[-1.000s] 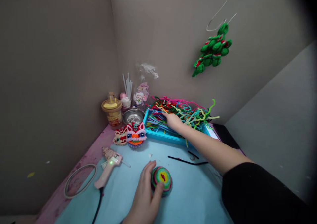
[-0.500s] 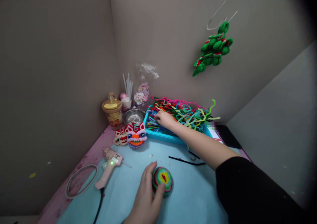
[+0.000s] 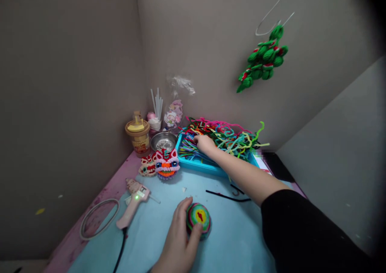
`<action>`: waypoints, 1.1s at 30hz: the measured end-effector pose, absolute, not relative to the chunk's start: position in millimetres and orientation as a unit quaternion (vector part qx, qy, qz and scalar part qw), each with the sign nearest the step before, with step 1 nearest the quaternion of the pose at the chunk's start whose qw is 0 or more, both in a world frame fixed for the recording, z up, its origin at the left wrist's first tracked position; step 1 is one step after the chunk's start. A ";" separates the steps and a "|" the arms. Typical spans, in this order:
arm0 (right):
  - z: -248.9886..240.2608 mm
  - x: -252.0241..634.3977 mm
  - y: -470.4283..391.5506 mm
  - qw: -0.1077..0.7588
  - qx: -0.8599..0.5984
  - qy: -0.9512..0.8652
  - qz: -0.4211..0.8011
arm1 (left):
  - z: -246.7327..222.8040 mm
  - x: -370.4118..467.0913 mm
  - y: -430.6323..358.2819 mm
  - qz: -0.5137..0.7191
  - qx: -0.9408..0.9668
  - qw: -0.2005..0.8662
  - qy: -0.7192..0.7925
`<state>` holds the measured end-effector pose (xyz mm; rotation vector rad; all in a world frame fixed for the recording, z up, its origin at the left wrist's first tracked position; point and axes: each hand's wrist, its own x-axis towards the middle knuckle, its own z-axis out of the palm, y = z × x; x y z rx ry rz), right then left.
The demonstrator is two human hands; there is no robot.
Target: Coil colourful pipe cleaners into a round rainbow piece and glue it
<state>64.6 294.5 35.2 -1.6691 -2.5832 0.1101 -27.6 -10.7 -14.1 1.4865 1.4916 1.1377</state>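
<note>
My left hand (image 3: 181,235) rests on the blue mat and grips a round piece coiled from multicoloured pipe cleaners (image 3: 204,222), fingers along its left side and thumb on its lower front. Rings of green, teal and red surround its yellow centre, which has a red mark. My right hand (image 3: 205,144) reaches forward into the blue tray (image 3: 208,169) with its fingers curled down among loose pipe cleaners (image 3: 235,138). Its fingertips are partly hidden, so whatever they pinch cannot be made out.
A pink glue gun (image 3: 134,204) with a lit green light lies at left, beside a looped cable (image 3: 84,222). Two lion-head figures (image 3: 166,166) sit before a metal bowl (image 3: 163,141) and lidded cup (image 3: 138,136). Black pipe cleaners (image 3: 227,196) lie under my right arm. A green ornament (image 3: 265,58) hangs above.
My right hand has shifted slightly to the right among the pipe cleaners in the tray. My left hand stays on the round piece. The view has moved a little.
</note>
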 end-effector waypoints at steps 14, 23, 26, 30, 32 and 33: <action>28.2 39.9 306.3 0.040 -0.555 -0.831 -0.017 | -12.4 -29.5 -10.3 0.460 0.565 0.371 0.576; 23.4 59.3 330.1 0.134 -0.545 -0.821 0.105 | -12.2 -29.8 -11.1 0.465 0.576 0.361 0.568; 22.5 68.2 331.5 0.207 -0.502 -0.834 0.097 | -10.7 -29.1 -11.4 0.458 0.580 0.368 0.564; 22.5 71.1 326.6 0.152 -0.448 -0.878 0.072 | -10.8 -29.1 -11.2 0.455 0.576 0.371 0.568; 22.4 68.6 323.2 0.119 -0.455 -0.881 0.054 | -11.2 -29.5 -11.0 0.458 0.571 0.371 0.571; 22.3 66.9 321.5 0.106 -0.460 -0.880 0.041 | -11.3 -29.8 -11.0 0.462 0.568 0.371 0.571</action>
